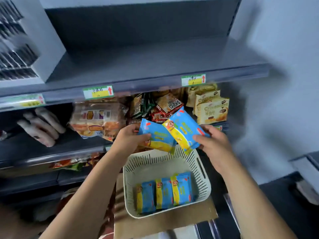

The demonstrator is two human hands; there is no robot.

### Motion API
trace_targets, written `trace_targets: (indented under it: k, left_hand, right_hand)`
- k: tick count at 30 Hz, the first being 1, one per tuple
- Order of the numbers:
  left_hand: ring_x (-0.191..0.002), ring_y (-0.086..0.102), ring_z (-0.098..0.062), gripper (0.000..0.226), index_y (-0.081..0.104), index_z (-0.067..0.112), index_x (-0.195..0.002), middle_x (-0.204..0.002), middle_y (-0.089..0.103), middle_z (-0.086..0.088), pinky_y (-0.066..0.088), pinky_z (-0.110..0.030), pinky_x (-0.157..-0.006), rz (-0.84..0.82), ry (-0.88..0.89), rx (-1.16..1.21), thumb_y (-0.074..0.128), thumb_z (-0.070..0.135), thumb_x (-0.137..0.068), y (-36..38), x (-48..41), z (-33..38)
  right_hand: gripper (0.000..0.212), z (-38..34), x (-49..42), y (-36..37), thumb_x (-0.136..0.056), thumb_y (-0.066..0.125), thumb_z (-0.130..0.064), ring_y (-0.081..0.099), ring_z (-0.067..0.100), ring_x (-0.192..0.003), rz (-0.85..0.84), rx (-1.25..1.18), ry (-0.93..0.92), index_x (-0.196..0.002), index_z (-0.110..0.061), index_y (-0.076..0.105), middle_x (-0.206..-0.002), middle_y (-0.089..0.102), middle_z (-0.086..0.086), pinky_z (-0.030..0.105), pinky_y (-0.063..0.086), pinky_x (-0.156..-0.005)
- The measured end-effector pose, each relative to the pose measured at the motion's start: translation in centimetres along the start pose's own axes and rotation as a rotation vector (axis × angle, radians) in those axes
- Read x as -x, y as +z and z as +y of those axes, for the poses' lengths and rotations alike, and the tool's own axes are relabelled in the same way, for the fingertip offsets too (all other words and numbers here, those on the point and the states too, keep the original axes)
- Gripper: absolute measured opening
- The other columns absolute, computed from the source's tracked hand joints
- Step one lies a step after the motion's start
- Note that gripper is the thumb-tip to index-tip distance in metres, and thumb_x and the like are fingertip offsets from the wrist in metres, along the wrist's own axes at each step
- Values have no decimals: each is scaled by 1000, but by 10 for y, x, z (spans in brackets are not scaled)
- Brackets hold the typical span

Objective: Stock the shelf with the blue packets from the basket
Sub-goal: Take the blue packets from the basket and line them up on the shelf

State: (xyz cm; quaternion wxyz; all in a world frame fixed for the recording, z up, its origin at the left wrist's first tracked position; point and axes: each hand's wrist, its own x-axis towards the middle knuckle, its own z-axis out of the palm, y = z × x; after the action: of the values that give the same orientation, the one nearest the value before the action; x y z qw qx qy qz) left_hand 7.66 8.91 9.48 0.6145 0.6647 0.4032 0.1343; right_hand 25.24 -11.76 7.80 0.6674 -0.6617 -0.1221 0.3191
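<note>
My left hand (130,138) grips a blue and yellow packet (158,138) by its left edge. My right hand (213,143) holds a second blue packet (183,129), tilted and overlapping the first. Both packets hang above the cream slotted basket (138,173), in front of the middle shelf. Three more blue packets (164,193) stand side by side on the basket's floor. The dark grey upper shelf (138,66) above my hands has a bare surface.
The basket rests on a brown cardboard box (172,219). The middle shelf holds bread bags (96,119), red and green snack packs (155,107) and cream croissant boxes (210,106). Price tags (98,92) line the upper shelf's edge. A white wall stands to the right.
</note>
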Motion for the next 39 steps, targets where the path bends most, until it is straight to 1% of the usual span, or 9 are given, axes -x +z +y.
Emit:
trace_targets:
  k: [3,15,19,22,24,29,31,35,39]
  left_hand:
    - [-95,76,-35,24,71,12,-106,-98,80,-8,58,-57,-93,-43,41,81,83,15,-86,3,25,20]
    - [-82,73,-28,25,66,-3,-106,-103,76,-23,61,-38,-78,-293,291,237,77,4,-86,40,153,37]
    - [-79,74,-24,18,68,3,-102,-98,78,-16,63,-35,-73,-410,346,263,77,4,-86,70,208,43]
    - [-72,74,-17,15,70,6,-100,-93,79,-11,62,-28,-64,-514,373,307,75,3,-87,104,258,56]
    - [-77,74,-20,20,69,3,-106,-97,79,-13,63,-29,-70,-598,398,312,75,5,-87,131,293,66]
    - [-80,75,-23,18,67,5,-104,-100,78,-15,63,-31,-70,-800,437,300,75,3,-88,208,394,81]
    - [-84,75,-27,16,69,6,-102,-100,78,-14,63,-36,-76,-873,437,285,75,3,-88,239,438,79]
    - [-75,74,-16,12,70,11,-98,-86,78,-1,58,-25,-62,-1014,452,264,75,6,-89,302,531,69]
    - [-82,76,-19,14,71,7,-102,-96,80,-9,60,-28,-65,-1131,415,250,76,5,-88,364,627,54]
  right_hand:
    - [31,-27,26,-5,-86,74,3,75,31,-99,66,-67,-68,-114,-10,70,-107,77,12,48,60,-87]
    - [26,-71,217,-26,-93,68,1,74,18,-87,310,-109,-353,-108,-19,71,-101,76,4,31,60,-66]
    - [27,-78,300,-49,-93,67,3,73,19,-87,459,-91,-437,-105,-20,72,-99,75,3,42,60,-77]
    - [24,-83,369,-77,-93,67,3,74,20,-80,587,-70,-473,-111,-13,71,-97,75,8,34,61,-65]
    - [25,-87,416,-99,-93,67,2,76,28,-91,676,-85,-502,-115,-11,71,-106,76,13,43,64,-74]
    - [26,-92,532,-162,-92,68,-1,77,23,-95,893,-15,-584,-103,-24,73,-108,77,7,48,63,-84]
    - [26,-90,578,-188,-92,70,-3,77,22,-93,965,21,-595,-101,-27,73,-106,77,7,47,64,-82]
    - [24,-80,675,-243,-92,71,-9,75,17,-89,1106,97,-606,-102,-31,73,-109,75,4,33,58,-68]
    - [24,-67,769,-297,-88,75,-13,75,22,-94,1229,97,-614,-100,-33,73,-108,75,5,36,60,-72]
